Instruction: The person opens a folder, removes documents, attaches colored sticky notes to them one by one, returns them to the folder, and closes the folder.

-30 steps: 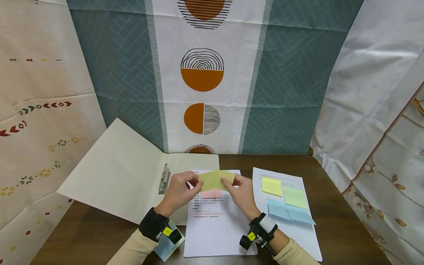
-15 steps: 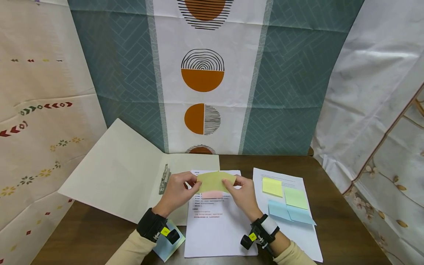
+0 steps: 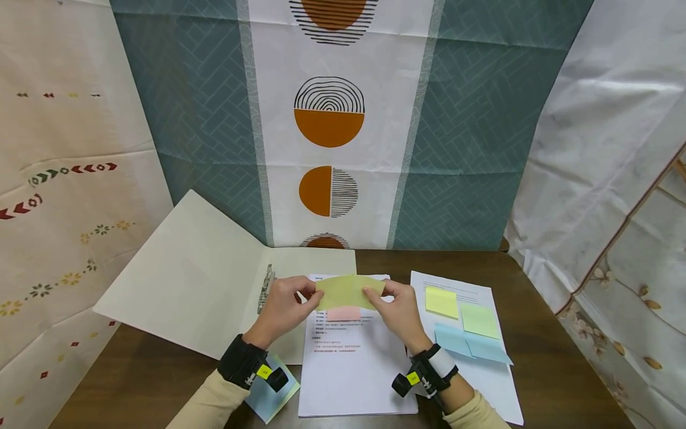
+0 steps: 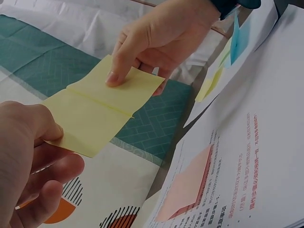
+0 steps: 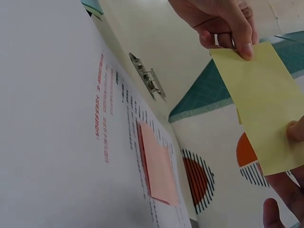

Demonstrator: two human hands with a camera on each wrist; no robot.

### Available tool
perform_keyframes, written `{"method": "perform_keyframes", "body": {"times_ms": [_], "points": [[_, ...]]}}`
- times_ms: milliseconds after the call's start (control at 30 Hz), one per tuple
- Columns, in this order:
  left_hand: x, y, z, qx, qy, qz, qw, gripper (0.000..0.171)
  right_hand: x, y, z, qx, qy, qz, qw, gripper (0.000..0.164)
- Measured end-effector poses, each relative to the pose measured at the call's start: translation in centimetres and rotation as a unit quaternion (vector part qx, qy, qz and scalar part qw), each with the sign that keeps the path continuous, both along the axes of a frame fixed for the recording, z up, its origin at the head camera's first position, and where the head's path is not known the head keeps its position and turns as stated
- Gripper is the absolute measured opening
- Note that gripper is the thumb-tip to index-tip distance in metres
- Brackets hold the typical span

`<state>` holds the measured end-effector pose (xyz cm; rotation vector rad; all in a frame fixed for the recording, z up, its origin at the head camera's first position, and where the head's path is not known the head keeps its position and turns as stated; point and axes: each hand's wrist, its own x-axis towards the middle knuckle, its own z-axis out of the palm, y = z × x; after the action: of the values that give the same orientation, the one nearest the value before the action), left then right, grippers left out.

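Between both hands a yellow sticky-note sheet (image 3: 349, 292) is stretched out, a line running across its middle in the left wrist view. My left hand (image 3: 281, 307) pinches its left end, thumb on the near face. At the other end my right hand (image 3: 401, 311) grips it the same way, thumb (image 4: 121, 69) on top and fingers behind. The sheet hangs over a stack of printed pages (image 3: 354, 387). Just below it, a pink sticky note (image 3: 344, 313) is stuck on the top page, and the right wrist view shows that note's raised edge (image 5: 160, 171).
An open cream folder (image 3: 187, 280) with a metal clip (image 3: 265, 287) lies at the left, partly under the pages. To the right, another sheet (image 3: 498, 387) bears yellow (image 3: 442, 302), green (image 3: 479, 320) and blue notes (image 3: 452, 339). Blue notes (image 3: 268, 393) sit below my left wrist.
My hands have drawn slightly apart. The yellow sheet, bent in a shallow V a second ago, is now pulled flatter and wider.
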<state>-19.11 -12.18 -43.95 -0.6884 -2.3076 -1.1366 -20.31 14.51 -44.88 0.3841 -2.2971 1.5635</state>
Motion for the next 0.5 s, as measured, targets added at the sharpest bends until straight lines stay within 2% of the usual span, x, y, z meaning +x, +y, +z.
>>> {"method": "perform_keyframes", "body": {"times_ms": [300, 500], "points": [[-0.12, -0.18, 0.35, -0.006, 0.001, -0.004, 1.0, 0.006, -0.21, 0.43, 0.42, 0.011, -0.017, 0.007, 1.0, 0.008], [-0.13, -0.54, 0.36, -0.025, 0.0, -0.01, 0.9996, 0.006, -0.16, 0.82, 0.3, 0.02, -0.002, 0.023, 1.0, 0.01]]}}
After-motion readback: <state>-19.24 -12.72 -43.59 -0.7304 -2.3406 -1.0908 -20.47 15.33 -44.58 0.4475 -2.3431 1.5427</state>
